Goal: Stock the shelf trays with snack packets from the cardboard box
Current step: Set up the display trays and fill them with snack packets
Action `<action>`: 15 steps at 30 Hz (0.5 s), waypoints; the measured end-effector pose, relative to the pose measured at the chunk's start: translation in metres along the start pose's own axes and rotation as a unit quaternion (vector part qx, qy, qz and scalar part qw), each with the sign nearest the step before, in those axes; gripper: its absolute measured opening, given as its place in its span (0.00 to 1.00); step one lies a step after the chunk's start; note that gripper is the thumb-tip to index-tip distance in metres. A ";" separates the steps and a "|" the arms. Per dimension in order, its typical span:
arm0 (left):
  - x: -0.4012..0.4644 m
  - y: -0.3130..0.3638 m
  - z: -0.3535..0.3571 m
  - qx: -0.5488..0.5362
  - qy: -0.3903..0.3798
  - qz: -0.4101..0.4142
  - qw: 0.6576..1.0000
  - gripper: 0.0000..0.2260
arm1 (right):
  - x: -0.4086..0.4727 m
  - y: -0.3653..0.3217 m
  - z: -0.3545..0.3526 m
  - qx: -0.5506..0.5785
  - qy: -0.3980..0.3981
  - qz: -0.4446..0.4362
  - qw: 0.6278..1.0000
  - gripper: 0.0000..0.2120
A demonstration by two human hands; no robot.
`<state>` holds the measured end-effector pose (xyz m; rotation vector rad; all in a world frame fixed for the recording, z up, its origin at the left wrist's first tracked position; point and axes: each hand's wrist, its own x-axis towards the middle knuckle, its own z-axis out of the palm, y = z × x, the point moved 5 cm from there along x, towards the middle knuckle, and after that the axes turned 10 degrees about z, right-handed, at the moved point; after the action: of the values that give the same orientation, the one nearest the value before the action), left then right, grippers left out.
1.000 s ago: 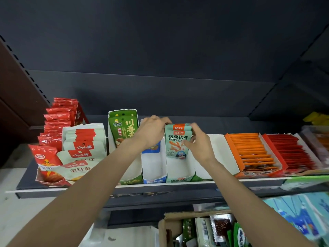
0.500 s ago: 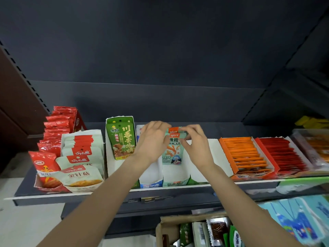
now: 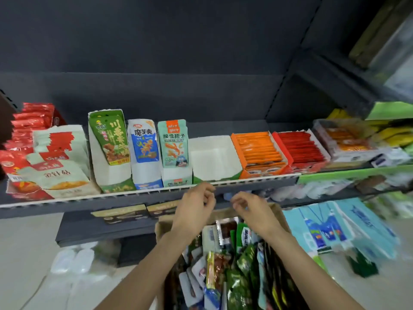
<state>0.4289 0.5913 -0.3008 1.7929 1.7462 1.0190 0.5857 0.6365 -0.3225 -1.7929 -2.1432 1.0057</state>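
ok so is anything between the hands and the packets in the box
Nothing visible. The left hand and right hand hang empty just above the open cardboard box, and the snack packets lie uncovered right beneath them.

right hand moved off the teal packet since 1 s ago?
Yes. The right hand has dropped below the shelf edge, down from the teal packet, toward the cardboard box.

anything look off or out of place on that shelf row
One white tray, between the teal packets and the orange packets, shows no packets while its neighbours hold stock. The white-and-red packets at left lie jumbled rather than upright.
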 end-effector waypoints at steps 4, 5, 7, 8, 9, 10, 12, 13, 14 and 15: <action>-0.029 0.009 0.063 0.042 -0.138 -0.044 0.989 0.12 | -0.024 0.063 -0.011 -0.093 -0.021 0.036 0.995 0.12; -0.037 0.010 0.079 0.058 -0.177 -0.050 0.981 0.14 | -0.030 0.076 -0.013 -0.125 -0.036 0.033 0.991 0.14; -0.054 0.010 0.108 0.076 -0.245 -0.056 0.965 0.20 | -0.039 0.095 -0.010 -0.158 -0.085 0.018 0.984 0.20; -0.064 0.010 0.121 0.074 -0.273 -0.059 0.957 0.22 | -0.044 0.102 -0.008 -0.163 -0.113 0.010 0.980 0.22; -0.072 0.010 0.131 0.073 -0.296 -0.061 0.950 0.24 | -0.049 0.107 -0.004 -0.169 -0.140 0.002 0.976 0.23; -0.080 0.011 0.138 0.074 -0.312 -0.062 0.945 0.25 | -0.054 0.111 -0.001 -0.175 -0.159 -0.007 0.972 0.24; -0.091 0.011 0.144 0.076 -0.317 -0.069 0.943 0.26 | -0.060 0.118 0.006 -0.185 -0.184 -0.021 0.965 0.24; -0.094 0.010 0.145 0.076 -0.309 -0.076 0.945 0.26 | -0.061 0.120 0.008 -0.197 -0.190 -0.027 0.962 0.24; -0.095 0.010 0.145 0.076 -0.298 -0.084 0.948 0.24 | -0.062 0.123 0.011 -0.213 -0.188 -0.033 0.958 0.24; -0.097 0.010 0.144 0.075 -0.284 -0.093 0.951 0.22 | -0.063 0.124 0.013 -0.229 -0.179 -0.037 0.956 0.24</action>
<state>0.5503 0.5222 -0.4045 1.7384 1.6041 0.2517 0.6954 0.5796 -0.3879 -1.7978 -2.8400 0.9306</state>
